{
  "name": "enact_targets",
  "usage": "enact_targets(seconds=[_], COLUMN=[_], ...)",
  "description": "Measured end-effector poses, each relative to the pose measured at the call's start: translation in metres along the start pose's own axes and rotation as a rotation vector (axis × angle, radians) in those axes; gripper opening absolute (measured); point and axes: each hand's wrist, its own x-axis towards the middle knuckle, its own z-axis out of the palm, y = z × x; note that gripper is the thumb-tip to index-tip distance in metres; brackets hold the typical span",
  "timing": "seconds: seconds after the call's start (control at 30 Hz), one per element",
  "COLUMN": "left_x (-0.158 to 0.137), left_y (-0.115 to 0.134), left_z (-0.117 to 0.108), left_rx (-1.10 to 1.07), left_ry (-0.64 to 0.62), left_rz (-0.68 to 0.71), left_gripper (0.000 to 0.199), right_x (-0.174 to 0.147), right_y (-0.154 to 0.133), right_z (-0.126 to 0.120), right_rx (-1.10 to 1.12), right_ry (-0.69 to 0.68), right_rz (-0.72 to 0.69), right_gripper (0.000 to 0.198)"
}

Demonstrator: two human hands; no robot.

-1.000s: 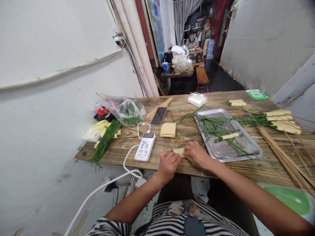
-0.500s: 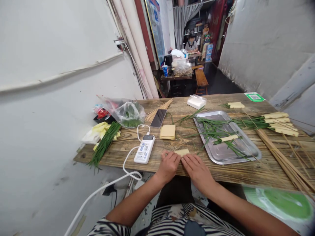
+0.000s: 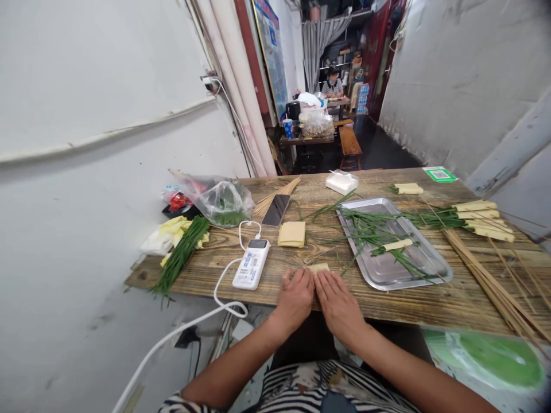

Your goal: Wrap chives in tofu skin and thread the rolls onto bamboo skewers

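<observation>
At the table's near edge, both hands are on a pale yellow tofu-skin sheet [image 3: 319,267], of which only the far strip shows past the fingers. My left hand [image 3: 295,297] has its fingers curled down on the sheet's left part. Beside it, nearly touching, my right hand [image 3: 338,299] presses on the sheet with its fingers held together. What lies under the fingers is hidden. A stack of tofu-skin squares [image 3: 291,234] sits just beyond. To the right, a metal tray [image 3: 379,282] bears loose chives [image 3: 365,221] and one tofu-skin roll [image 3: 398,245].
A white power bank [image 3: 252,265] with cables and a phone [image 3: 276,210] lie to the left. Farther left are a chive bundle [image 3: 183,252] and a plastic bag [image 3: 226,198]. Finished rolls [image 3: 486,221] and bamboo skewers [image 3: 482,272] lie right. A person [image 3: 333,86] sits far back.
My hands have drawn closer together over the sheet, and the right hand covers slightly more of it. The whole view has shifted a little; the other table items stay in place.
</observation>
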Motion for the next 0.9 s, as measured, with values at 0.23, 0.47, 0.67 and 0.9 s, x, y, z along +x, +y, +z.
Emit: enact_targets(seconds=[0.23, 0.47, 0.67, 0.9], left_x=[-0.008, -0.002, 0.007, 0.004], left_y=[0.007, 0.002, -0.003, -0.001], left_z=[0.012, 0.01, 0.008, 0.004], left_rx=[0.017, -0.035, -0.053, -0.075], left_ry=[-0.034, -0.107, -0.168, -0.042], left_rz=[-0.094, -0.108, -0.128, -0.117], left_gripper=[0.041, 0.056, 0.059, 0.053], right_x=[0.005, 0.016, 0.025, 0.032], right_y=[0.005, 0.012, 0.017, 0.02], right_z=[0.001, 0.003, 0.007, 0.005], right_rx=[0.034, 0.098, 0.124, 0.129], right_ry=[-0.002, -0.07, -0.108, -0.154], right_rz=[0.003, 0.037, 0.054, 0.062], right_gripper=[0.043, 0.045, 0.044, 0.043])
